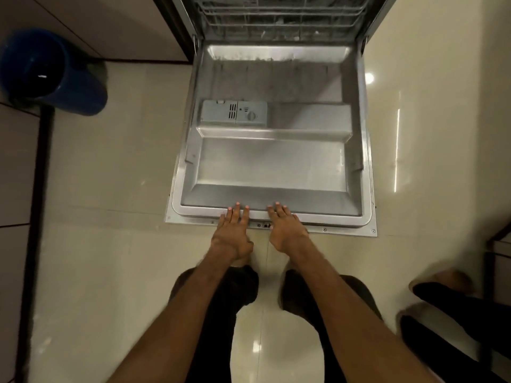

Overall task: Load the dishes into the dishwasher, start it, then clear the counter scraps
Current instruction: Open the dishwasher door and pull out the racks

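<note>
The dishwasher door [273,167] lies fully open and flat, its steel inner face up, with a grey detergent dispenser [233,113] on its left half. The lower wire rack [279,20] sits inside the machine at the top of the view. My left hand [232,233] and my right hand [284,228] rest side by side on the door's near edge, fingers straight and laid over the rim. Neither hand holds an object. No dishes show in view.
A blue bin [49,70] stands on the floor at the far left beside a cabinet front. Glossy cream floor tiles [110,189] flank the door on both sides. Another person's dark-clad feet [448,297] are at the right edge.
</note>
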Available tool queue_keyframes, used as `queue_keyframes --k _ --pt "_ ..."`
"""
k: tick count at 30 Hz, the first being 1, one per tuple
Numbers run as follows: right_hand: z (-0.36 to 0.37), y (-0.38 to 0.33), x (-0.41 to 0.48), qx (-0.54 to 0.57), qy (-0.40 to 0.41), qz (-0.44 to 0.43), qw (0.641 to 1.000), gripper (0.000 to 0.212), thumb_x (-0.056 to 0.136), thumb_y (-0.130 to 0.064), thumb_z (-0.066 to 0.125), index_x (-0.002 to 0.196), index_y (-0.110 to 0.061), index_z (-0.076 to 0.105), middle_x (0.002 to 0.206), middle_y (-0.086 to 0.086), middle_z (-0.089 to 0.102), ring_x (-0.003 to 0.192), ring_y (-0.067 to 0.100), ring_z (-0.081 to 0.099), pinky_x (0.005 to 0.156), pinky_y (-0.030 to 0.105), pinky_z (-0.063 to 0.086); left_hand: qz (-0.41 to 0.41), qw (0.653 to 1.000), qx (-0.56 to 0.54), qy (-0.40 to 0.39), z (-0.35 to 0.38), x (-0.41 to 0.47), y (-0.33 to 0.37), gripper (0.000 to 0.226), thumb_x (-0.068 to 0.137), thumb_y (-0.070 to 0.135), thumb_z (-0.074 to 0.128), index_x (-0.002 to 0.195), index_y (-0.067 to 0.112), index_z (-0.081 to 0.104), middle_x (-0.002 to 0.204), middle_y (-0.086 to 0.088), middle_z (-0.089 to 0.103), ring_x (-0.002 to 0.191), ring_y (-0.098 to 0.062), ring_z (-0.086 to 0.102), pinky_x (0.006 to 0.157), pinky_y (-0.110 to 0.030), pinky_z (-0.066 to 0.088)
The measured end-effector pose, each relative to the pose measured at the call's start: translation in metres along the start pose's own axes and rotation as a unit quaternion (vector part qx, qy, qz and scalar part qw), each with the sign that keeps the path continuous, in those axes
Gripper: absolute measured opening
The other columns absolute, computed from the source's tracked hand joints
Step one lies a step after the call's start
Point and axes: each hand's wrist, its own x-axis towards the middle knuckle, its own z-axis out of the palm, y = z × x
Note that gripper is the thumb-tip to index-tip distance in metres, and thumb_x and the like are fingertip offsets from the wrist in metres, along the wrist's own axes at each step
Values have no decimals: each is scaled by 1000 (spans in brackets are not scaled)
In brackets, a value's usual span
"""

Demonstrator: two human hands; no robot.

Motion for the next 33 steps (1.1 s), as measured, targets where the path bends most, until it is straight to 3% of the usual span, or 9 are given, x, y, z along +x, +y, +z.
queue_keyframes --k 12,21,24,26,29,31,33 --pt "76 37 78 -21 -16 1 1000 77 94 -6 39 159 -16 -1 166 7 -8 153 24 -1 124 42 11 5 997 53 -50 66 91 -14 92 93 39 54 158 15 -7 164 -14 -9 153 -27 0 122 -36 -1" --pt "90 42 102 -66 -26 10 997 77 97 -7 39 158 -16 -6 165 7 -13 153 24 -4 124 40 4 -6 994 69 -84 82 115 -13 92 95 31 53 156 14 -15 162 -15 -19 152 -28 -8 123 -37 -2" --pt "82 38 104 -78 -24 13 997 74 97 -9 42 159 -13 2 166 10 -3 153 26 6 123 41 7 -7 990 67 -123 72 116 -14 96 94 31 57 156 17 -16 162 -12 -21 152 -26 -8 124 -38 1" --pt "68 33 110 -90 -33 10 995 64 97 -14 47 155 -10 23 162 14 21 146 28 28 122 41 14 -7 986 74 -146 53 118 -13 89 94 28 57 158 19 -4 165 -10 -7 152 -27 7 124 -39 8" --pt "33 22 120 -109 -20 -6 994 42 95 -22 54 135 -12 53 138 10 55 127 25 52 119 41 21 11 992 87 -87 13 125 -6 51 97 24 48 147 16 39 148 -6 46 132 -24 47 116 -37 25" --pt "11 19 131 -113 25 -18 993 42 95 -17 52 136 -13 53 133 10 59 124 25 55 120 43 21 23 995 96 -10 -11 137 0 41 99 29 46 138 16 49 137 -4 56 122 -24 55 108 -37 33" --pt "-8 21 149 -106 100 -25 989 45 97 -16 48 141 -14 47 133 9 59 125 26 54 119 44 23 33 992 97 78 -31 156 3 41 100 31 43 137 15 48 138 -4 54 122 -25 54 106 -39 36"
